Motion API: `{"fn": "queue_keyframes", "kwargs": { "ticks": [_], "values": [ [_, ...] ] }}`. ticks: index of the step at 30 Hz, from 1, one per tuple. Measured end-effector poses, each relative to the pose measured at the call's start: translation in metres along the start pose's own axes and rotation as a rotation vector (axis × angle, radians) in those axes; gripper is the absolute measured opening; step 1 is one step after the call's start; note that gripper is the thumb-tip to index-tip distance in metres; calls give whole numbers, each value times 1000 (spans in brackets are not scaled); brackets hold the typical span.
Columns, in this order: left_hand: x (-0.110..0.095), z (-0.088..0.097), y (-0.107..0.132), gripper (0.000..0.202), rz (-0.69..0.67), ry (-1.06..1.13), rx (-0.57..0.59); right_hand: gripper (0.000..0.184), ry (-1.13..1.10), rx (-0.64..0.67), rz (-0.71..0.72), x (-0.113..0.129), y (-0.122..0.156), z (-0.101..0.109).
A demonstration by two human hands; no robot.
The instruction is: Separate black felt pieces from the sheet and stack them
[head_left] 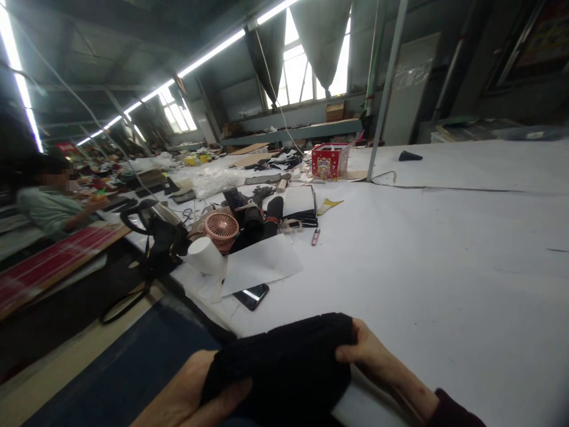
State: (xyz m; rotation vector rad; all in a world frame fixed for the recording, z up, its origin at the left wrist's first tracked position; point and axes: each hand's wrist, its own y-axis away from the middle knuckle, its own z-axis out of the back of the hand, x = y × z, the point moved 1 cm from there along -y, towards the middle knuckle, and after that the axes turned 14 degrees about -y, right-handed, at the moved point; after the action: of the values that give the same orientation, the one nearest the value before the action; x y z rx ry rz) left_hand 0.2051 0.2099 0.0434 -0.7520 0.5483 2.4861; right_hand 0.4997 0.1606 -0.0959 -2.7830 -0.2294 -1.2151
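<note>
A piece of black cloth [288, 367] is stretched between my two hands at the near edge of the white table [422, 284]. My left hand [200, 385] grips its left end, thumb on the near face and fingers behind. At the upper right corner my right hand [364, 350] pinches it, the thumb in front. The cloth's lower part runs out of the picture, and its exact kind cannot be made out. Just beyond it lies a dark phone [252, 296], partly under a white sheet of paper [267, 261].
Left of the paper are a white roll [205, 256], a pink fan [221, 230] and a black bag [164, 237]. Small pink snips [315, 237] lie mid-table. Farther back stand a red box [329, 161] and a metal pole [386, 89]. Another person [53, 201] sits at the left.
</note>
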Motion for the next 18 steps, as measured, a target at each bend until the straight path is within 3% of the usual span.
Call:
{"fn": "queue_keyframes", "kwargs": {
  "ticks": [5, 11, 18],
  "values": [
    [27, -12, -18, 41, 62, 223, -43, 26, 290, -232, 158, -1, 15, -2],
    [50, -26, -45, 46, 100, 540, -7, 27, 485, -249, 130, -1, 16, -2],
    [67, -35, -49, 38, 148, 743, 76, 27, 526, -307, 134, -4, 15, -5]
  ]
}}
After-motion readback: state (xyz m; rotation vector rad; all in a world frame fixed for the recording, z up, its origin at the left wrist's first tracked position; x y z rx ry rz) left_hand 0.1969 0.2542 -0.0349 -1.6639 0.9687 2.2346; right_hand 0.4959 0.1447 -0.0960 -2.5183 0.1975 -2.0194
